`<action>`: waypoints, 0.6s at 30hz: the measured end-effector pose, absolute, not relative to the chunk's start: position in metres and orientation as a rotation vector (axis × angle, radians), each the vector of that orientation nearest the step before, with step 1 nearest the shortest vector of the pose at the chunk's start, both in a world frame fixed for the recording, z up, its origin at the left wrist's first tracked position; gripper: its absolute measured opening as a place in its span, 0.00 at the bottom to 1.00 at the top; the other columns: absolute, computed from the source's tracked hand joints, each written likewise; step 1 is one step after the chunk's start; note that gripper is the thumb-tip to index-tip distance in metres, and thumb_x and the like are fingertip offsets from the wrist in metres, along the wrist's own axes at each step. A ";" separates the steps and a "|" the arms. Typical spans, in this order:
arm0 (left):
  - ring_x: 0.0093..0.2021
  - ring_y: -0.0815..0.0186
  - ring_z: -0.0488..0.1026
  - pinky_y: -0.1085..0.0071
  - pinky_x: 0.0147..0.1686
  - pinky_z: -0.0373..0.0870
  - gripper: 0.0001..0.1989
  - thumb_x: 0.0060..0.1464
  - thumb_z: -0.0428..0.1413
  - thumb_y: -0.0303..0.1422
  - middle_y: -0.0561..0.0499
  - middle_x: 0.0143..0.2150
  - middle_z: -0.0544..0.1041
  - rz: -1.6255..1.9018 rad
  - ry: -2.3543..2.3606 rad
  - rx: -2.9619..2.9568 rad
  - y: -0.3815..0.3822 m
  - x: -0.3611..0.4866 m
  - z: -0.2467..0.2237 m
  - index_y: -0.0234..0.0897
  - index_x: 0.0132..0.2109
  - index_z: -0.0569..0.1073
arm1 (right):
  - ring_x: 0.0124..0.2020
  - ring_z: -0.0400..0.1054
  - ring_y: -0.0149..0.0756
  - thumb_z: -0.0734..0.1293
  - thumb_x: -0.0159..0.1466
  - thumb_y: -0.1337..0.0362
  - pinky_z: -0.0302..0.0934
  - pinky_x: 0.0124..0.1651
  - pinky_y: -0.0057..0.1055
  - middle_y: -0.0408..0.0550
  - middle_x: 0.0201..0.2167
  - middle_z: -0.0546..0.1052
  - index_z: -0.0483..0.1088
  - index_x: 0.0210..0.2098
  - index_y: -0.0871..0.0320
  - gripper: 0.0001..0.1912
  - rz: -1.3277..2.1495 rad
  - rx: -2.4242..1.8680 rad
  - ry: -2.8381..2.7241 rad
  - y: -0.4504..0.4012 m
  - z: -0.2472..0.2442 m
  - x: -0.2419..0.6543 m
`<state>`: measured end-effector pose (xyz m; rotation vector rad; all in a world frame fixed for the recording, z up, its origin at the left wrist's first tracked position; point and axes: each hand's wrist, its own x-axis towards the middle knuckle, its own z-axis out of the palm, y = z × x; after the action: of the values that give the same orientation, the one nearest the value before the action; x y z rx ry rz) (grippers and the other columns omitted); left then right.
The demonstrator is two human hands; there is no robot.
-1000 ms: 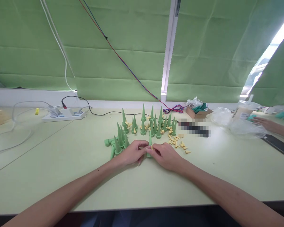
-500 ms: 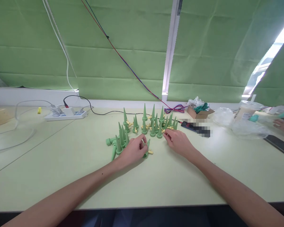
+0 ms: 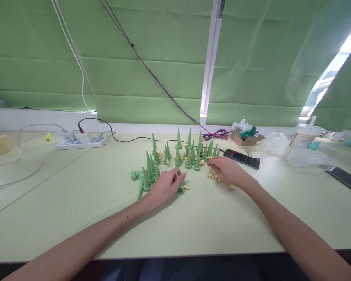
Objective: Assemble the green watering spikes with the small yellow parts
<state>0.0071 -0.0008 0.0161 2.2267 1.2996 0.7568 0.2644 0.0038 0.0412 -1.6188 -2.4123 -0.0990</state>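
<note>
My left hand [image 3: 167, 184] is curled on the table around a green plastic watering spike [image 3: 180, 190], whose open end and small yellow valve [image 3: 187, 187] show past my fingers. My right hand [image 3: 226, 170] is over a small pile of yellow valves [image 3: 213, 174], fingers bent down and close together. Whatever lies between its fingertips is hidden. Several green spikes [image 3: 178, 157] stand points up beyond both hands, many with yellow valves at their bases. Left of my left hand, more spikes [image 3: 146, 180] stand beside one lying flat [image 3: 140, 188].
A phone [image 3: 242, 158] lies behind my right hand. Farther right are a small cardboard box [image 3: 245, 139], a cup with a straw [image 3: 302, 137], plastic bags [image 3: 275, 144] and a dark flat object [image 3: 345, 179]. A power strip [image 3: 82, 143] with cables sits at the back left.
My right hand has moved right, from the edge of the standing spikes to over the yellow valves. My left hand has stayed nearly still; the spike's point no longer shows. Another person's hand at far right is gone.
</note>
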 end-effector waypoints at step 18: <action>0.25 0.66 0.64 0.71 0.26 0.57 0.20 0.59 0.50 0.52 0.54 0.25 0.67 0.644 1.285 2.391 -0.003 0.005 0.015 0.38 0.37 0.68 | 0.37 0.70 0.38 0.64 0.62 0.68 0.49 0.32 0.29 0.50 0.41 0.76 0.72 0.42 0.55 0.09 -0.088 -1.846 -2.501 -0.005 0.043 0.264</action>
<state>0.0049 -0.0035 0.0149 2.3914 1.2846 0.6438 0.2643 -0.0053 0.0429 -1.8457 -2.5012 -0.0882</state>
